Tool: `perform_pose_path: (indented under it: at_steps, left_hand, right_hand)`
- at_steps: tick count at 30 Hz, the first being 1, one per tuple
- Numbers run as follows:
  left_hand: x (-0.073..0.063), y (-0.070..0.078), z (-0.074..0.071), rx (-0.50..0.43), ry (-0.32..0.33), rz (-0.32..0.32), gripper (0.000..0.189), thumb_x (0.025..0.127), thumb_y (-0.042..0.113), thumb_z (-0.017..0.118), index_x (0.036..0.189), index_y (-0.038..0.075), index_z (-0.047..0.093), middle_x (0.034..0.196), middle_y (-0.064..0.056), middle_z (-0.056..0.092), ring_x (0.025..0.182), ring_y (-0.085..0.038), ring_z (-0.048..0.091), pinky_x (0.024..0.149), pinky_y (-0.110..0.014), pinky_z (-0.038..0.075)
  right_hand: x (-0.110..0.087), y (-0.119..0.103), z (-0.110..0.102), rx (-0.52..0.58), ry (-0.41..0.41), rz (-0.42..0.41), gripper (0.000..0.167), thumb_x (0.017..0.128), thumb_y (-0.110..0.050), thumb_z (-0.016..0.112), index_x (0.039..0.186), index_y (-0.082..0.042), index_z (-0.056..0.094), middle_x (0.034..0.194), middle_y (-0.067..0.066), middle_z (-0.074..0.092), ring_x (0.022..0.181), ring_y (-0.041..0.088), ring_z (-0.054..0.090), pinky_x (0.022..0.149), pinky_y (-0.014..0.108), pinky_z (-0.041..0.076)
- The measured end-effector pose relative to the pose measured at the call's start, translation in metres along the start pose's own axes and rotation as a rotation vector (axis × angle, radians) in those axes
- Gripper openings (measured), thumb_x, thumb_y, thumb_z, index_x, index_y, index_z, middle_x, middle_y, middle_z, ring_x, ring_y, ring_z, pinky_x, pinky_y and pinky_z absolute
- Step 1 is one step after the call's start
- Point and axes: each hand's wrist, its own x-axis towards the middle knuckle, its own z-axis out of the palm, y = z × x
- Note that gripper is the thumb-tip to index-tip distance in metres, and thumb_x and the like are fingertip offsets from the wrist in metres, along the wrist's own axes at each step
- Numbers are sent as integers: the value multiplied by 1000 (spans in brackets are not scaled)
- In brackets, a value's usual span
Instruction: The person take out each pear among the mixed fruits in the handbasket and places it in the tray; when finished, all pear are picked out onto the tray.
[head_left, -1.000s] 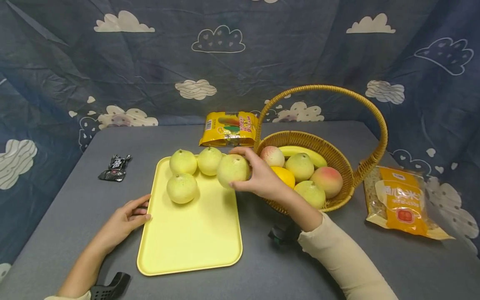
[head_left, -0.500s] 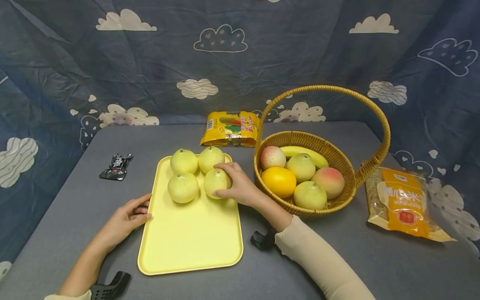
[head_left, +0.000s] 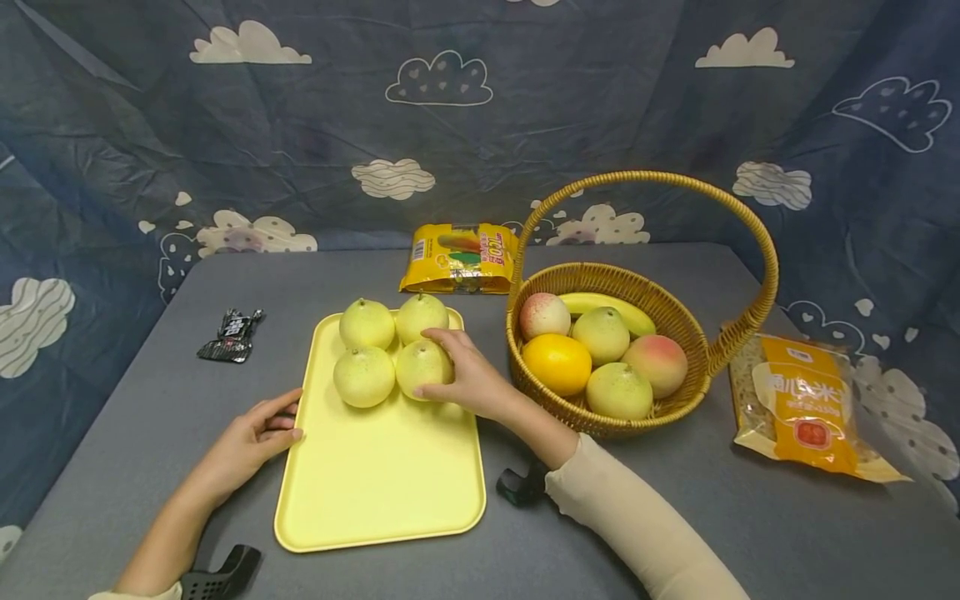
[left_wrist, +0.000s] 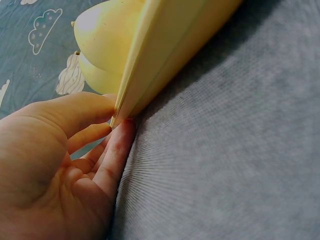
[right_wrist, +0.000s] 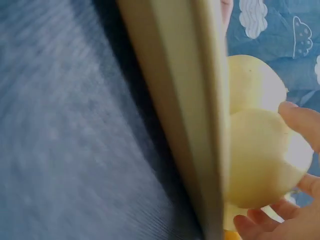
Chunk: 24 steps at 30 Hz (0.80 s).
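My right hand (head_left: 480, 379) holds a round yellow-green pear (head_left: 416, 371) on the yellow tray (head_left: 386, 475), thumb and fingers spread around its right side. Three similar pears (head_left: 365, 377) sit close by at the tray's far end, making a tight group with it. In the right wrist view the held pear (right_wrist: 265, 160) stands behind the tray's rim, and fingertips (right_wrist: 247, 225) curve about it. At the tray's left edge, my left hand (head_left: 251, 433) pinches the rim. The left wrist view has the thumb and fingers of that hand (left_wrist: 65, 145) on either side of the tray wall (left_wrist: 160, 55).
Right of the tray stands a wicker basket (head_left: 690, 400) with a tall handle, holding pears, peaches, a banana and an orange-yellow fruit (head_left: 557, 364). A yellow packet (head_left: 461, 258) lies behind, an orange-and-clear bag (head_left: 810, 408) far right, a small black wrapper (head_left: 231, 336) on the left.
My right hand has carried the pear leftward from beside the basket and down onto the tray, close against the other pears. The left hand has stayed at the tray's edge.
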Motion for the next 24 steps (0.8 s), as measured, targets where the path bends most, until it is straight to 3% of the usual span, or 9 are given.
perform_pose_path:
  at_steps: [6,11,17,24]
  left_hand:
    - [0,-1,0,-2,-3,-8,55,86,6,60,134,-6,36,113,-19,44,90,-2,48,75,-13,43]
    - [-1,1,-1,2,-1,-7,55,86,7,60,134,-7,35,112,-19,44,90,-3,48,74,-13,43]
    - [-1,3,0,-2,-4,-17,55,86,7,60,134,-7,35,113,-20,45,90,-5,48,74,-13,43]
    - [-1,2,0,5,-11,-41,56,87,9,60,135,-5,36,113,-19,44,91,-5,48,75,-14,43]
  right_hand:
    - [-17,-17,-27,27,-3,-122,66,79,-28,70,134,-12,37,131,5,37,115,21,39,96,38,34]
    - [-36,-26,-60,14,61,-215,63,80,-24,69,133,-10,38,131,4,41,121,18,36,99,40,30]
    - [-59,-23,-101,-2,205,-183,60,78,-21,71,130,-15,43,128,0,45,119,17,38,98,43,30]
    - [-76,-22,-135,-10,340,-142,59,74,3,70,127,3,42,126,18,45,119,32,36,98,50,25]
